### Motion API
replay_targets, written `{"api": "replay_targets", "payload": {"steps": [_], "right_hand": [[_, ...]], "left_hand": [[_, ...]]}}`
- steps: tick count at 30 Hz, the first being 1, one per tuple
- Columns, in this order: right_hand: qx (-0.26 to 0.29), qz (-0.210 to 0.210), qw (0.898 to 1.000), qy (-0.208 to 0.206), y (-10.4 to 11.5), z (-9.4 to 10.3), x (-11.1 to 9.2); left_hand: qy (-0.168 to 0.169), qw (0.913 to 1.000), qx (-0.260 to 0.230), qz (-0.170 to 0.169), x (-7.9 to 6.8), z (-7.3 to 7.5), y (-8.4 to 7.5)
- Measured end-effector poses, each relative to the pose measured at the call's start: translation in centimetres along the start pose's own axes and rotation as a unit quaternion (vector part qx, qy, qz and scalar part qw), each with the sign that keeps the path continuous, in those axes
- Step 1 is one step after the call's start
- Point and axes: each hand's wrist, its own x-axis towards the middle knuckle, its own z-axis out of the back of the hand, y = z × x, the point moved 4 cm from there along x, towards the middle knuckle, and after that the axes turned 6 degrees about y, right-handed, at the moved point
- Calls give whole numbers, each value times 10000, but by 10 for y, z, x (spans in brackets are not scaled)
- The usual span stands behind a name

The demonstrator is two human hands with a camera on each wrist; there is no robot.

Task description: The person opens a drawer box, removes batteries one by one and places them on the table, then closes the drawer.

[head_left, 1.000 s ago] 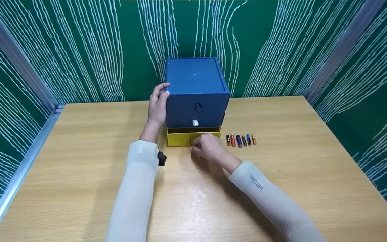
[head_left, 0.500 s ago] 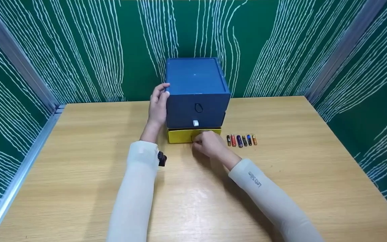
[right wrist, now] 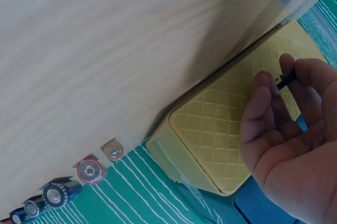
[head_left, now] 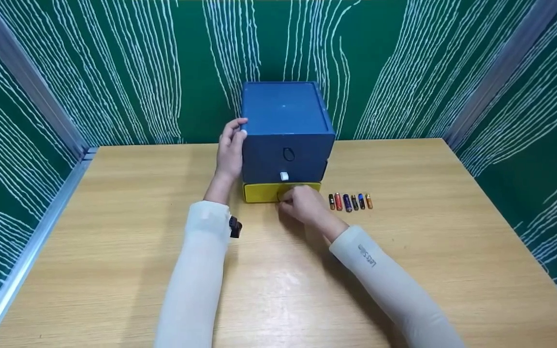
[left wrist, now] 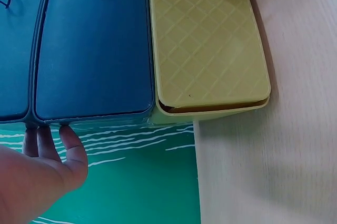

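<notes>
A stack of two blue drawers (head_left: 283,108) sits on a yellow drawer (head_left: 261,193) with a diamond-patterned front. My right hand (head_left: 302,204) pinches the black pull loop (right wrist: 287,79) of the yellow drawer between thumb and fingers, seen closely in the right wrist view. A thin gap shows along the side of the yellow front in the left wrist view, where it nearly meets its casing. My left hand (head_left: 230,154) rests against the left side of the blue stack, fingertips (left wrist: 69,135) at its edge.
Several batteries (head_left: 347,202) lie in a row just right of the yellow drawer. A white pull tab (head_left: 284,176) and a black loop (head_left: 288,154) stick out from the blue fronts. Behind the wooden table (head_left: 128,251) rises a green wall (head_left: 201,96) with white lines.
The yellow drawer has slid back under the blue ones, its open top now covered. My right hand moved forward with it. The left hand stays against the stack.
</notes>
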Motion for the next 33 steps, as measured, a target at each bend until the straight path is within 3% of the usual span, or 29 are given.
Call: {"api": "replay_targets", "payload": {"steps": [5,15,21,26,33], "right_hand": [[-154,92,9998,-95,2,-2,0],[-492,324,9969,-525,5,-2,3],[-555,210,9972,-458,3,-4,6],[-563,82,9977,-375,1,-6,6],[-493,-23,9982,-354,2,-6,6]], "left_hand": [[-24,10000,-51,53,2,1,4],[-43,9997,142,-197,12,5,24],[-127,9994,268,-182,6,3,14],[-220,9993,23,-288,-3,0,1],[-194,9995,-88,-252,-3,-2,2]]}}
